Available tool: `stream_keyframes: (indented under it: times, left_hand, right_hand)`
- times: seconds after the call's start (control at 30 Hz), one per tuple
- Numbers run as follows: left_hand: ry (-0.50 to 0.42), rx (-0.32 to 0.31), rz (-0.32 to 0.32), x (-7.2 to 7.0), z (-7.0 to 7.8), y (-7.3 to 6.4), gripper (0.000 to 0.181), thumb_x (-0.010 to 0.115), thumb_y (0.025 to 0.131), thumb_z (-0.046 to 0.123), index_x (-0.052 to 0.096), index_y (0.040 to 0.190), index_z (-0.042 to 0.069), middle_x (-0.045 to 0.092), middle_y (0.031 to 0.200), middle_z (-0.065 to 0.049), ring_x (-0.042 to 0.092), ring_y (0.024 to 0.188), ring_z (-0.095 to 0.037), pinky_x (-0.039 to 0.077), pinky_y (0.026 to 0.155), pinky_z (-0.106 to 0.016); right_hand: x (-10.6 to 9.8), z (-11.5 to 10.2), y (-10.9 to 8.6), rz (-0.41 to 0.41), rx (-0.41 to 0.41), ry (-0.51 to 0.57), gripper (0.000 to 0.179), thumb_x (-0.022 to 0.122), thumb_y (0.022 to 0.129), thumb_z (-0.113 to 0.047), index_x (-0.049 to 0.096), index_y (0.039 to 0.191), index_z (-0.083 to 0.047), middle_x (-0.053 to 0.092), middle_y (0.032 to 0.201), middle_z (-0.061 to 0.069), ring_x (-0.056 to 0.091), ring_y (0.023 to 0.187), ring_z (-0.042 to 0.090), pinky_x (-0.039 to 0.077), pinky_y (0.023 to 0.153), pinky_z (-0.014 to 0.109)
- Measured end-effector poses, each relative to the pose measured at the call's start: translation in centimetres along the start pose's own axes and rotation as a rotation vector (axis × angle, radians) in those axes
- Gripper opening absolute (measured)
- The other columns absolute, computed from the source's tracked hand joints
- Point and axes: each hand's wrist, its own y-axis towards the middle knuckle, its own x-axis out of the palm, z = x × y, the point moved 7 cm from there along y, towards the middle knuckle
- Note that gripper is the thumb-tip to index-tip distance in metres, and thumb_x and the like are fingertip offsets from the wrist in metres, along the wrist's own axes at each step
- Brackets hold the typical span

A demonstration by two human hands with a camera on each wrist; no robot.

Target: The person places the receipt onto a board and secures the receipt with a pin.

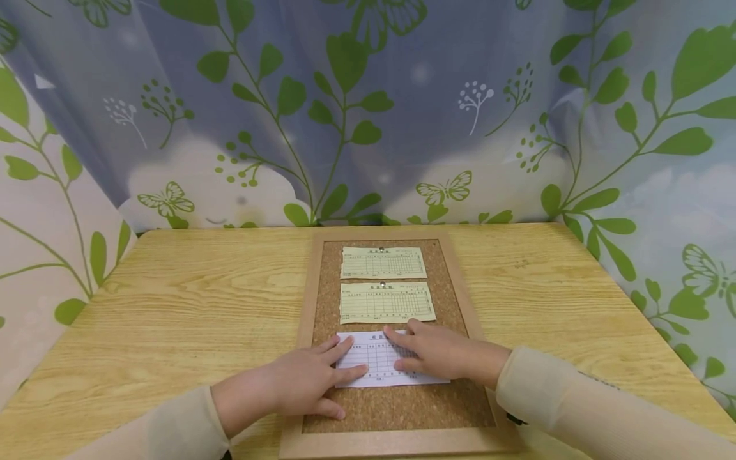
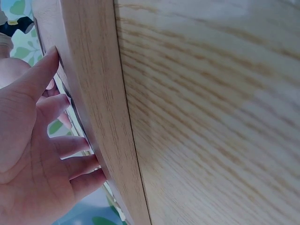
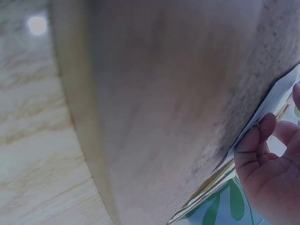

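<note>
A white printed form slip [image 1: 376, 364] lies on the lower half of a cork board [image 1: 397, 409]. My left hand [image 1: 305, 383] rests at the slip's left end, fingers spread, the thumb lower down over the cork. At the right end, my right hand [image 1: 439, 351] touches the slip with its fingertips. In the left wrist view the left hand [image 2: 42, 145] shows its fingers reaching over the board's wooden frame [image 2: 96, 93]. The right wrist view has the right hand [image 3: 276, 164] with bent fingers at the slip's edge [image 3: 262, 110].
Two yellow form slips, an upper one [image 1: 382, 263] and a lower one [image 1: 385, 303], hang above the white slip, each with a pin at its top edge. Beneath the board is a wooden table [image 1: 218, 287]. A leaf-patterned curtain [image 1: 368, 160] stands behind and along the sides.
</note>
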Motion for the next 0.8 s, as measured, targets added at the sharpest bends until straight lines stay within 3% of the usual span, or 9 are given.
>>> stream_keyframes:
  times: [0.8]
  left_hand:
    - [0.003,-0.01,-0.008,0.24,-0.21,0.07,0.067,0.048,0.086,0.06,0.034,0.145,0.032,0.021,0.152,-0.015,0.023,0.136,-0.037,0.035,0.102,-0.043]
  right_hand:
    - [-0.04,-0.13,-0.02,-0.013,0.021,0.0,0.062,0.055,0.092,-0.042,0.036,0.145,-0.017,0.05,0.102,0.005,0.044,0.068,0.011,0.041,0.062,0.029]
